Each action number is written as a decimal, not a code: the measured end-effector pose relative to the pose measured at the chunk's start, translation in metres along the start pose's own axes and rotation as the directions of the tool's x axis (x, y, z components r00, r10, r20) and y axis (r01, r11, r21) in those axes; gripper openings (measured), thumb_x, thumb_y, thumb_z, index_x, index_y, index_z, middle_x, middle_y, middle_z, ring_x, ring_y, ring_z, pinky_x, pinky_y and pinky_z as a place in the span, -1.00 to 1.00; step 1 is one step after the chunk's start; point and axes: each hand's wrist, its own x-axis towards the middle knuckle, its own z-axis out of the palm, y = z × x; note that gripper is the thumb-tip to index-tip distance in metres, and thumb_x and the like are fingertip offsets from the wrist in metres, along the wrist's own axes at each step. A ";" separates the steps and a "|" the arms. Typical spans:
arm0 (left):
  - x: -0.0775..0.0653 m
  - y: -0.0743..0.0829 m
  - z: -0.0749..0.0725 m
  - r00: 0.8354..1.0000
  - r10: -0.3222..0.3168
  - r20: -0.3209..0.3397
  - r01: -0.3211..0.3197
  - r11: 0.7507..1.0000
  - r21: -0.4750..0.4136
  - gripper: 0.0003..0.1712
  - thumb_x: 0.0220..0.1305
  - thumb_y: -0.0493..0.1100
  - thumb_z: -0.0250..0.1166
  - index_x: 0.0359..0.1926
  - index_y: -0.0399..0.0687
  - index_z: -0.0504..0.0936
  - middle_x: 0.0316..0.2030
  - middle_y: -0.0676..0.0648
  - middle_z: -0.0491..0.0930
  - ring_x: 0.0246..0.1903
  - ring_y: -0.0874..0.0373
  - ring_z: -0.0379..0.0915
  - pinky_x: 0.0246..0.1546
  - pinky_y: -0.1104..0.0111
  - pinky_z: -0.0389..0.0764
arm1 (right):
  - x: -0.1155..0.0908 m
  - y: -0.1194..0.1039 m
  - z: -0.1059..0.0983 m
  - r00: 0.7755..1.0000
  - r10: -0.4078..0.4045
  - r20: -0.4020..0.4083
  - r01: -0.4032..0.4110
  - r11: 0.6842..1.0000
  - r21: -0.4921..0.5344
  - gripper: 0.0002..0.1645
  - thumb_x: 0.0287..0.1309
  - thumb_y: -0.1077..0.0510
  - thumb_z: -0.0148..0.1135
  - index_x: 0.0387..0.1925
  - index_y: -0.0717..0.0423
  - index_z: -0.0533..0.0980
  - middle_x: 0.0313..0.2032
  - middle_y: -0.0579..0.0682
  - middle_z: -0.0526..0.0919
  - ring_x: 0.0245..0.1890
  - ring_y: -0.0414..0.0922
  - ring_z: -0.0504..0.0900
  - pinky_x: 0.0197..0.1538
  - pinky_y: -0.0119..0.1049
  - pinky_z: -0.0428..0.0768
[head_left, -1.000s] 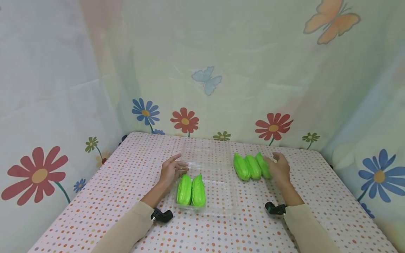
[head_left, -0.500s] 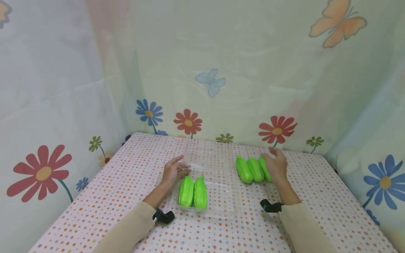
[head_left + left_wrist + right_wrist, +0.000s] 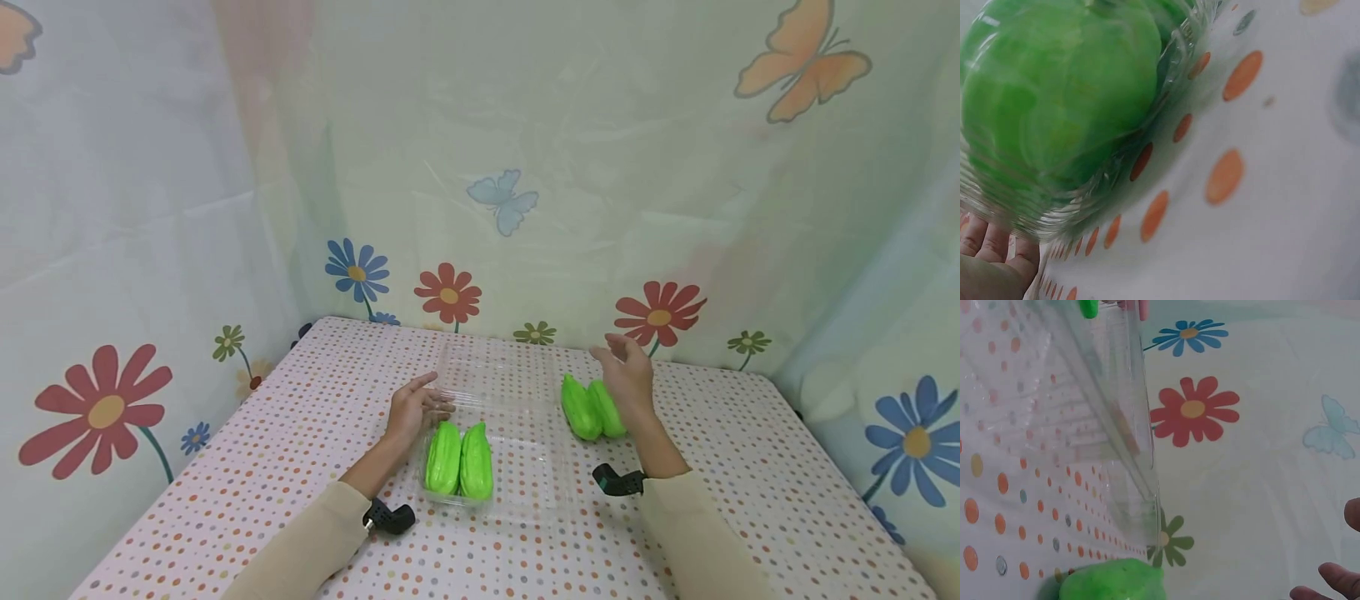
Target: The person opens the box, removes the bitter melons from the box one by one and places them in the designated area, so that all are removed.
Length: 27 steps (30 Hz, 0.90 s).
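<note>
Two bright green, ridged, pointed gourd-like pieces (image 3: 444, 460) lie side by side in the left part of a clear plastic clamshell box (image 3: 531, 487). My left hand (image 3: 408, 412) is at the box's far left corner, its fingers extended; in the left wrist view fingertips (image 3: 994, 240) are right at the clear wall. My right hand (image 3: 630, 375) hovers over the right-hand group of green gourd-like pieces (image 3: 581, 408), fingers and thumb spread. Two pieces of that group show; the third is hidden behind the hand and wrist. Nothing shows between the spread right fingers (image 3: 1338, 578) in the right wrist view.
The box's hinged clear lid (image 3: 495, 371) lies folded back, away from me. Everything rests on a table (image 3: 315, 442) with a dotted cover. A flower-printed cloth (image 3: 555, 250) hangs around the back and sides. Black cameras (image 3: 390, 518) are strapped to both wrists.
My right hand has moved left from the right side of the green group to above it, now covering the third piece. The left hand stays by the box. The head view has shifted slightly.
</note>
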 end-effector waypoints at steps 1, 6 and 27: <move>0.000 0.000 0.000 1.000 0.002 0.001 -0.002 1.000 -0.001 -0.38 0.31 -0.46 -0.08 0.41 -0.44 0.32 -0.10 -0.55 0.63 -0.39 0.10 0.73 -0.32 0.28 0.74 | -0.001 -0.002 0.003 1.000 -0.008 0.015 0.008 1.000 0.003 -0.33 0.41 -0.02 0.15 0.42 0.19 0.33 0.43 0.19 0.32 0.47 0.13 0.23 0.45 0.09 0.30; 0.001 -0.001 -0.001 1.000 -0.001 0.003 0.001 1.000 -0.004 -0.39 0.35 -0.44 -0.08 0.42 -0.45 0.30 -0.13 -0.50 0.67 -0.40 0.11 0.73 -0.33 0.29 0.74 | -0.005 -0.014 0.017 0.994 -0.044 0.097 0.042 0.999 0.024 -0.37 0.41 0.05 0.16 0.40 0.20 0.34 0.39 0.19 0.37 0.38 0.12 0.35 0.37 0.01 0.39; 0.003 0.000 0.001 1.000 -0.014 -0.005 0.014 1.000 -0.010 -0.43 0.42 -0.40 -0.06 0.43 -0.43 0.30 -0.09 -0.52 0.65 -0.40 0.11 0.73 -0.30 0.28 0.75 | -0.046 -0.055 0.071 0.816 -0.070 0.574 0.246 0.940 -0.235 -0.46 0.34 -0.12 0.27 0.19 0.10 0.52 0.09 0.12 0.60 -0.05 0.05 0.65 -0.06 -0.09 0.70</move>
